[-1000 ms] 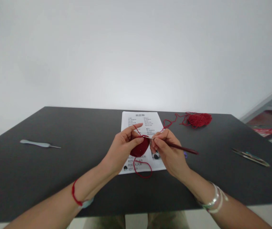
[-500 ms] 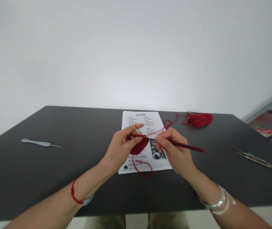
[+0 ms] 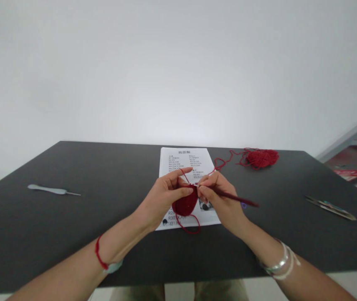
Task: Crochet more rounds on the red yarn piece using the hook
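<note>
Pinched between the thumb and fingers of my left hand (image 3: 162,194) is a small, rounded red crochet piece (image 3: 185,204). Red yarn loops over my raised left index finger and runs down to the top edge of the piece. My right hand (image 3: 224,198) grips a crochet hook (image 3: 237,197) with a dark red handle, its thin metal tip at the upper edge of the piece. A loose yarn tail (image 3: 193,231) curls below the work. Both hands are above a printed pattern sheet (image 3: 181,161), covering part of its text and picture.
A ball of red yarn (image 3: 262,159) lies at the back right, its strand leading to my hands. A second, grey-handled hook (image 3: 48,189) rests on the left of the dark table (image 3: 103,167). Small metal snips (image 3: 331,207) lie on the right. A white wall rises behind.
My right hand and hook have shifted left, closer to my left hand. The crochet piece hangs slightly lower and more of its face shows.
</note>
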Tool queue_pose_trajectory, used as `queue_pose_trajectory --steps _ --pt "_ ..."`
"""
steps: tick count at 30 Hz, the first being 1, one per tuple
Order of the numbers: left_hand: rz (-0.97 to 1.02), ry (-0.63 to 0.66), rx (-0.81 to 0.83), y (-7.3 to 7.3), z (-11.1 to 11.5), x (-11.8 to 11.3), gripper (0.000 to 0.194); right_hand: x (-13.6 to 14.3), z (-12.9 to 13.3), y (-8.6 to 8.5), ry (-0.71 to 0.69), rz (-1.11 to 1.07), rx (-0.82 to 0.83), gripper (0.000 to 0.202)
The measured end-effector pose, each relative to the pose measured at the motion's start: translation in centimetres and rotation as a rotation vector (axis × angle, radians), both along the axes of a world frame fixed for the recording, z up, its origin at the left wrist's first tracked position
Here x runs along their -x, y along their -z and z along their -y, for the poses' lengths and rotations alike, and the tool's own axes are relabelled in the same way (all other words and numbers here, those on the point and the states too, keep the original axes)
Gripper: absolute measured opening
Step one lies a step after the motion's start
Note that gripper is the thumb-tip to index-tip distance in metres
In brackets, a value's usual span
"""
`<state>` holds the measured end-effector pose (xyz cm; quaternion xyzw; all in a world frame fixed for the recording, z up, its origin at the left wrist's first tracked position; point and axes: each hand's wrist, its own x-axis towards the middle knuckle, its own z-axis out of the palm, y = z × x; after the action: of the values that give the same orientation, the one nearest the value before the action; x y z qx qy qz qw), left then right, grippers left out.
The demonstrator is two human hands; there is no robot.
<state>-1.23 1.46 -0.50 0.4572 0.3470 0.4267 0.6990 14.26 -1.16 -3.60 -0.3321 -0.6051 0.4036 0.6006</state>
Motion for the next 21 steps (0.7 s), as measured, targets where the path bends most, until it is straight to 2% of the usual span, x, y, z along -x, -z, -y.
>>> queue_pose_trajectory --steps 2,4,5,7,9,12,14,17,21 --pt "0.012 -0.007 0.019 0.0 0.1 -0.2 0.052 0.0 0.2 0.7 0.184 0.377 -0.321 0.010" --pt "0.051 -0.001 0.063 -0.1 0.2 -0.3 0.050 -0.1 0.3 1.2 0.320 0.655 -0.594 0.013" --pt "0.078 0.014 0.099 -0.2 0.2 -0.3 0.049 -0.2 0.3 1.2 0.356 0.723 -0.693 0.015" --pt "0.118 0.067 0.184 -0.5 0.1 -0.1 0.048 -0.3 0.3 1.1 0.353 0.712 -0.768 0.017" --pt "0.129 0.107 0.243 -0.7 -0.1 0.1 0.047 -0.4 0.3 0.7 0.264 0.547 -0.667 0.016" --pt "0.129 0.107 0.242 -0.9 -0.6 0.6 0.044 -0.6 0.1 0.1 0.102 0.214 -0.233 0.010" --pt "0.123 0.091 0.215 -1.0 -0.8 1.0 0.042 -0.9 -0.2 -0.1 -0.005 0.018 -0.053 0.011" --pt "0.099 0.098 0.186 -1.0 -1.1 1.4 0.041 -1.2 -0.6 -0.3 -0.076 -0.120 0.019 0.014" --pt "0.075 0.150 0.177 -1.1 -1.2 1.8 0.042 -1.5 -0.8 -1.0 -0.138 -0.167 0.049 0.012"
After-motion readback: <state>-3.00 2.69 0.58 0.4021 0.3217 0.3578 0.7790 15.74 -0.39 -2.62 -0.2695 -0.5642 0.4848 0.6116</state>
